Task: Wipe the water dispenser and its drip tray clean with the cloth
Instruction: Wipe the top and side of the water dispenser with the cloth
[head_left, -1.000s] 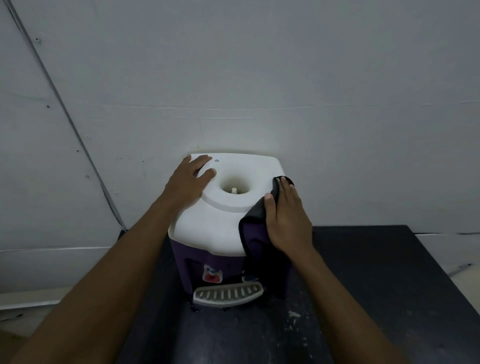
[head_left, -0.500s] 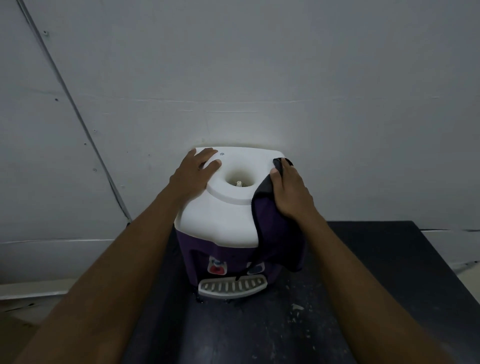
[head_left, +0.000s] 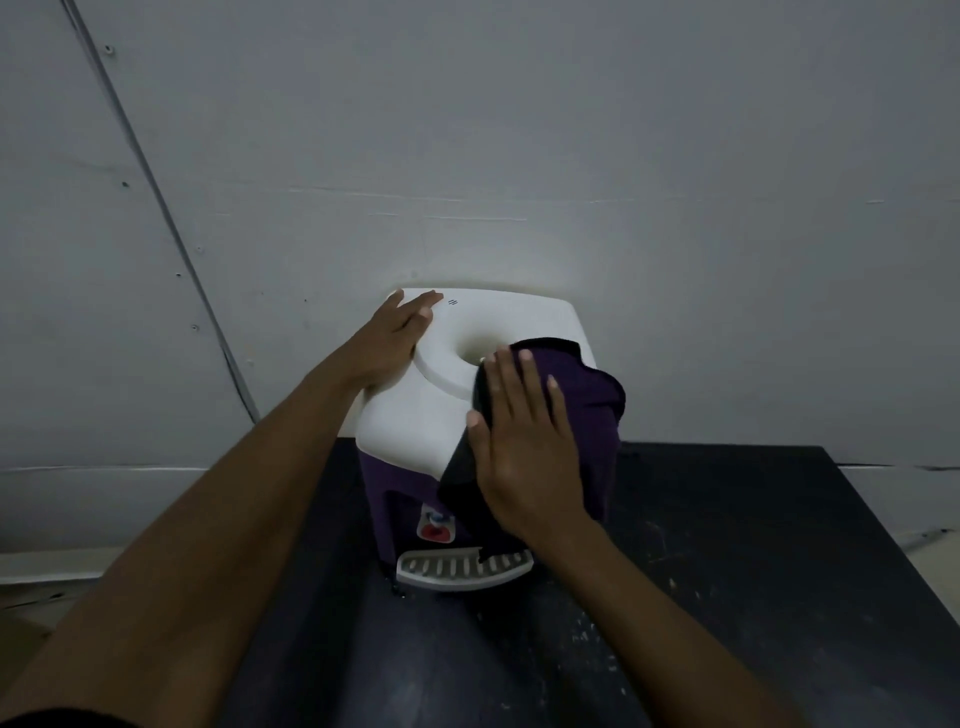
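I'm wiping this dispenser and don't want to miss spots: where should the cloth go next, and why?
Probably sweep the cloth left across the white top: the right hand presses it on the right side only, while the left hand braces the far-left corner.

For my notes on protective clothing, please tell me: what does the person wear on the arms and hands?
The left hand and the right hand are bare: no gloves, rings, watch or bracelet show. The left forearm and the right forearm are uncovered. Only a dark sleeve edge shows high on the left arm, at the picture's bottom corner.
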